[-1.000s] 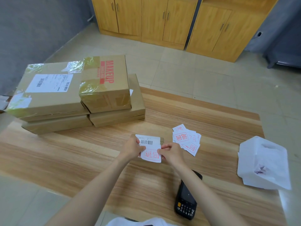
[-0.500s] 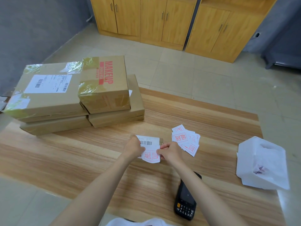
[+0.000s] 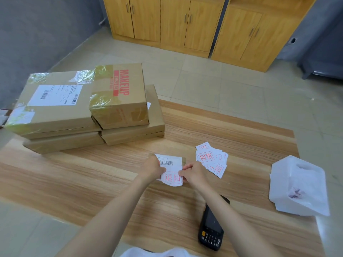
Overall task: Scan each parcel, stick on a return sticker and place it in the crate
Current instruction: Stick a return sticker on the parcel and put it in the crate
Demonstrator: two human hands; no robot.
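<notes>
**Sticker going onto a small parcel; the stack is still waiting**

The wooden counter [image 3: 74, 182] fills the lower two thirds of the frame, with yellow cupboards [image 3: 185, 25] along the top edge. At the left of the frame sits a stack of cardboard parcels [image 3: 61, 115]; the one at the upper right of the stack is printed MAKEUP [image 3: 120, 93]. None of their visible faces shows a red return mark, so by my reading they are all still to be scanned, stickered and packed.

At the right edge of the frame lies a white plastic bag [image 3: 297, 186]. No crate is in view.

Low and right of centre, the black handheld scanner [image 3: 211, 230] lies on the counter with no hand on it, partly hidden by the right forearm.

Just right of centre is a loose pile of return stickers [image 3: 211, 160], white with red characters.

At the centre a small flat parcel [image 3: 168, 161] with a barcode label lies on the counter. The left hand [image 3: 154, 168] and the right hand [image 3: 193, 172] each pinch one side of a single return sticker [image 3: 172, 179], holding it at the parcel's near edge. Whether it is stuck down yet I cannot tell.

With the scanner set aside, this parcel has probably been scanned already; pressing on the sticker and crating remain.
</notes>
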